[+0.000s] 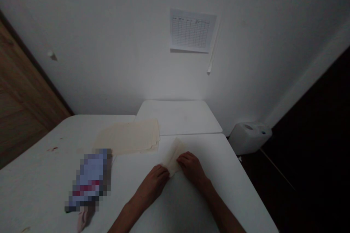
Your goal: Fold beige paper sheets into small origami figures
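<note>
A small folded piece of thin, cream-coloured sheet (176,149) lies at an angle on the white table, between my hands. My left hand (158,176) pinches its lower left end, fingers curled together. On its right side, my right hand (188,164) is closed with the fingertips gripping the edge. Farther left rests a flat stack of larger thin cream sheets (133,136), their right edges slightly uneven. Whether the sheets are paper or dough I cannot tell.
A pixelated blue-white item (90,178) with a pinkish cloth-like end (83,218) lies to the left on the white table (131,178). A white plastic canister (248,138) stands beyond the right edge. On the wall hangs a printed chart (193,31).
</note>
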`<move>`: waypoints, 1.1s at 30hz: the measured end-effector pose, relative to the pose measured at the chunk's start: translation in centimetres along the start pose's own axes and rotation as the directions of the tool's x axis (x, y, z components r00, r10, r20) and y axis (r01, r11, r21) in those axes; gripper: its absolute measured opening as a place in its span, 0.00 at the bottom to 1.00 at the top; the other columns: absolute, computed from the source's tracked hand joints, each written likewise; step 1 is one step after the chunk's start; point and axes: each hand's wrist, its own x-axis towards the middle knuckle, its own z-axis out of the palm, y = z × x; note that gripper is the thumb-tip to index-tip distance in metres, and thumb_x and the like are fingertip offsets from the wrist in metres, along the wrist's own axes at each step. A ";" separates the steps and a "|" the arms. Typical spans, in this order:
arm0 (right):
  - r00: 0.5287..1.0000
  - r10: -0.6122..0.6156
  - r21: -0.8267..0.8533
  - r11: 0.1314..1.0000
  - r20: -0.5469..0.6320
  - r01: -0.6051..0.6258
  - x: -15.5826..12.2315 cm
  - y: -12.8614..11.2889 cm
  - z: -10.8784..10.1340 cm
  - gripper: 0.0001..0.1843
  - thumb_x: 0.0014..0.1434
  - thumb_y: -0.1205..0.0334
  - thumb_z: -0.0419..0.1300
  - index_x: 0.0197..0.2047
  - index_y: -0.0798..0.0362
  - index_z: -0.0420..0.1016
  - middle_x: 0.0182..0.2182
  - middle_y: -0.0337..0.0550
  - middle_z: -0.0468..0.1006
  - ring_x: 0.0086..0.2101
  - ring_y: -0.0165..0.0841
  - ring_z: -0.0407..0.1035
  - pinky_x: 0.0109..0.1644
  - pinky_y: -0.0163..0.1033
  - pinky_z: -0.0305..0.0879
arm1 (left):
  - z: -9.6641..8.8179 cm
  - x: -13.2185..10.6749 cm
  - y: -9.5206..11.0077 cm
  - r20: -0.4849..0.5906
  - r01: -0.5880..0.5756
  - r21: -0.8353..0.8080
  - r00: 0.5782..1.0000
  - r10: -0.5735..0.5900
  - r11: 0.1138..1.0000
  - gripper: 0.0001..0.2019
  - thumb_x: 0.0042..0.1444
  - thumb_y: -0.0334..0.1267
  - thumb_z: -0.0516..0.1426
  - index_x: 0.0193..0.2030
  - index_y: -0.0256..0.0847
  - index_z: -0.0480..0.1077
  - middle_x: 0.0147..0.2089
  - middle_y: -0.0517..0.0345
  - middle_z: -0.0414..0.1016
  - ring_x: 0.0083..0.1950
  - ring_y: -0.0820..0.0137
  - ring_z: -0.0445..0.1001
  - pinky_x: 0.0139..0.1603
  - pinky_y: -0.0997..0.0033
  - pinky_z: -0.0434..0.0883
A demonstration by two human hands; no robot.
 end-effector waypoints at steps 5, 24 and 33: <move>1.000 -0.023 0.048 0.999 0.014 0.022 -0.2 -0.7 -0.8 0.07 0.63 0.68 0.55 0.39 0.53 0.76 0.38 0.45 0.78 0.42 0.33 0.69 0.48 0.38 0.66 | 0.2 -0.3 0.1 -0.059 0.011 -0.062 0.998 -0.015 0.998 0.09 0.64 0.31 0.51 0.40 0.39 0.72 0.39 0.53 0.74 0.42 0.64 0.70 0.45 0.64 0.71; 0.993 -0.083 0.179 0.982 0.087 0.066 -2.1 -2.4 -2.0 0.09 0.56 0.72 0.57 0.38 0.52 0.76 0.38 0.44 0.77 0.42 0.34 0.68 0.48 0.37 0.66 | 1.3 0.5 0.3 -0.120 0.255 -0.137 0.955 -0.271 0.957 0.09 0.61 0.35 0.53 0.31 0.41 0.71 0.35 0.54 0.70 0.40 0.65 0.70 0.42 0.65 0.70; 0.997 -0.020 0.074 0.997 0.080 0.014 -1.6 -2.6 -1.0 0.03 0.58 0.65 0.62 0.32 0.53 0.75 0.34 0.41 0.76 0.39 0.32 0.68 0.46 0.35 0.66 | 0.8 1.2 0.5 -0.088 0.372 -0.161 0.917 -0.388 0.914 0.06 0.55 0.33 0.56 0.28 0.41 0.69 0.31 0.56 0.71 0.36 0.65 0.71 0.40 0.66 0.69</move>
